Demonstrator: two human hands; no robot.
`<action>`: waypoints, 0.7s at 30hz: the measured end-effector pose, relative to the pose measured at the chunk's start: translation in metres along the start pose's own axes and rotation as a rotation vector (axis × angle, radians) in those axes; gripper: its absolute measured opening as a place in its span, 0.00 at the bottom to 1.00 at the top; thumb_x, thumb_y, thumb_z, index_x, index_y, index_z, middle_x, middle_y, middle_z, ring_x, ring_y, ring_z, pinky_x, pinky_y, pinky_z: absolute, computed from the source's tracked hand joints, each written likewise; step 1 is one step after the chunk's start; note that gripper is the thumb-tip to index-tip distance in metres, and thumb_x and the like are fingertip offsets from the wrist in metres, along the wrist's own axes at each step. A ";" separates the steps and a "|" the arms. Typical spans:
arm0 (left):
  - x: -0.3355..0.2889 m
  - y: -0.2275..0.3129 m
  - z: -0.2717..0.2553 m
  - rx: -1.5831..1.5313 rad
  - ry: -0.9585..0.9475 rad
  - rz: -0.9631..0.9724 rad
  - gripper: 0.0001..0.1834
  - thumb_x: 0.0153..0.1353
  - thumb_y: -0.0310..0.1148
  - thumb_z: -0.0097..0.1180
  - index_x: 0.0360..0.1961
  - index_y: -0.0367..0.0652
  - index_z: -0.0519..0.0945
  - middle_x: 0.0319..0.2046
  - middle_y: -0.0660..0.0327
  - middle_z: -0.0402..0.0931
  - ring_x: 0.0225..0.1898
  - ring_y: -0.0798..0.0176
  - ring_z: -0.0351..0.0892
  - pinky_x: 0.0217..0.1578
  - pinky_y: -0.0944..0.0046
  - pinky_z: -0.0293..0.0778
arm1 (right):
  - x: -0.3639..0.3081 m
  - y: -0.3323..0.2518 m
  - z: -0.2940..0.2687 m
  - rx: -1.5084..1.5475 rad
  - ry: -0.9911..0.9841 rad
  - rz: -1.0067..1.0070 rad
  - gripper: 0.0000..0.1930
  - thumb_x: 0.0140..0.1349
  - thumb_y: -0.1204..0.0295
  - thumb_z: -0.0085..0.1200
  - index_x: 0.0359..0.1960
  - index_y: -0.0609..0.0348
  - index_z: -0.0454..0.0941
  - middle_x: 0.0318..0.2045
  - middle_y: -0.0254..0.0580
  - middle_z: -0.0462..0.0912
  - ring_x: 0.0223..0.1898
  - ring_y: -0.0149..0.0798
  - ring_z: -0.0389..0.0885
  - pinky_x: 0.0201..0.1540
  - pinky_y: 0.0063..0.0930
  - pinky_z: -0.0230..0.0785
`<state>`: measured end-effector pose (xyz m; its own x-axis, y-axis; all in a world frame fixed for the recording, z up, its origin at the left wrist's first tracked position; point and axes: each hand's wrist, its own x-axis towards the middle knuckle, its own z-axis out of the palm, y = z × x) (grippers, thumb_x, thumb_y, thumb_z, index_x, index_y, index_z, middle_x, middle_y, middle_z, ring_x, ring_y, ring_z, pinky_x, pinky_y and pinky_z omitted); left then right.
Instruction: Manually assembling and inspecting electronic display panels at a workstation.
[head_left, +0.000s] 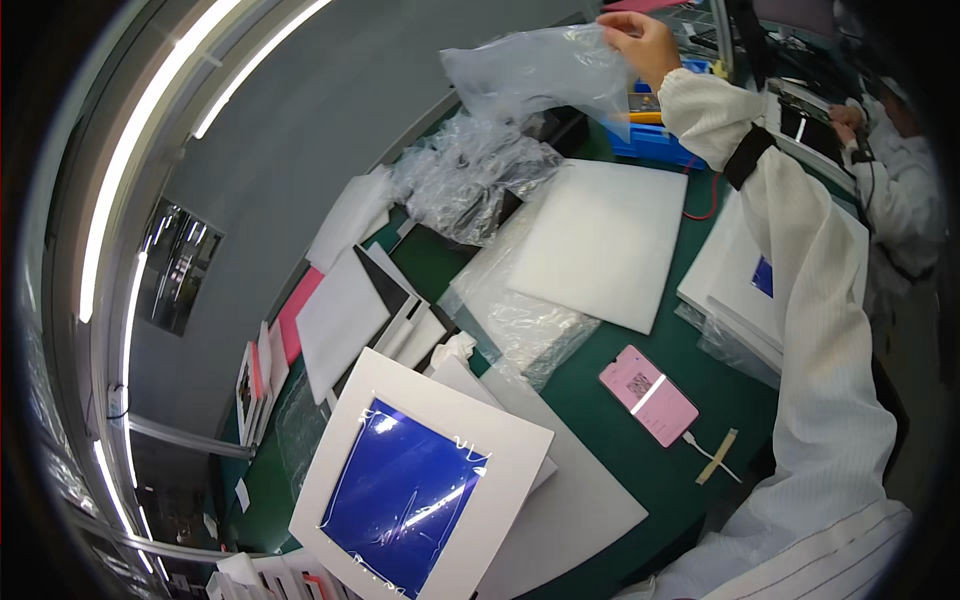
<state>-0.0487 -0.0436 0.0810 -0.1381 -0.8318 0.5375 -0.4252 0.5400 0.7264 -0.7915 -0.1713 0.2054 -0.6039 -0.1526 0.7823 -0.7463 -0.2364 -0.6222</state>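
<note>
My right hand (642,45) is stretched far out to the top of the head view, with thumb and fingers pinched on the edge of a clear plastic bag (545,72). The bag hangs spread to the left of the hand, over a heap of crumpled clear plastic bags (460,175). My right sleeve is white, with a black band at the wrist. No part of my left hand shows. Nearest me lies a white-framed panel (402,500) with a shiny blue film in its middle and white marks round the film.
A white foam sheet (605,240) lies on the green table (610,440) over more clear plastic. A pink-screened phone (650,395) with a white cable rests to its right. White panels (730,270) are stacked under my arm. A blue bin (655,145) stands behind; another person (900,190) works at far right.
</note>
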 end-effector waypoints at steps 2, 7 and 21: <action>0.005 0.005 -0.003 0.104 -0.102 0.259 0.32 0.57 0.35 0.58 0.58 0.30 0.62 0.44 0.37 0.72 0.44 0.46 0.76 0.45 0.53 0.73 | -0.003 -0.043 -0.074 -0.083 -0.044 -0.078 0.13 0.58 0.71 0.54 0.44 0.59 0.77 0.26 0.35 0.80 0.25 0.29 0.76 0.30 0.19 0.68; -0.017 -0.035 0.018 0.327 0.094 0.626 0.36 0.56 0.41 0.59 0.60 0.33 0.60 0.47 0.31 0.69 0.47 0.40 0.75 0.50 0.49 0.70 | -0.072 -0.079 -0.282 -0.280 -0.308 0.106 0.17 0.60 0.82 0.43 0.48 0.56 0.77 0.35 0.33 0.80 0.19 0.20 0.62 0.22 0.15 0.57; -0.013 0.153 0.153 -1.160 -0.548 -0.798 0.25 0.59 0.43 0.49 0.53 0.38 0.68 0.43 0.51 0.76 0.42 0.51 0.78 0.43 0.51 0.76 | -0.223 -0.132 -0.378 -0.155 -0.431 0.649 0.25 0.64 0.52 0.45 0.49 0.64 0.73 0.46 0.44 0.76 0.46 0.36 0.75 0.51 0.31 0.66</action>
<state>-0.2489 0.0297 0.1195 -0.6367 -0.7496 -0.1811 0.3378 -0.4822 0.8083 -0.6644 0.2569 0.1020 -0.7939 -0.5795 0.1843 -0.3319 0.1590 -0.9298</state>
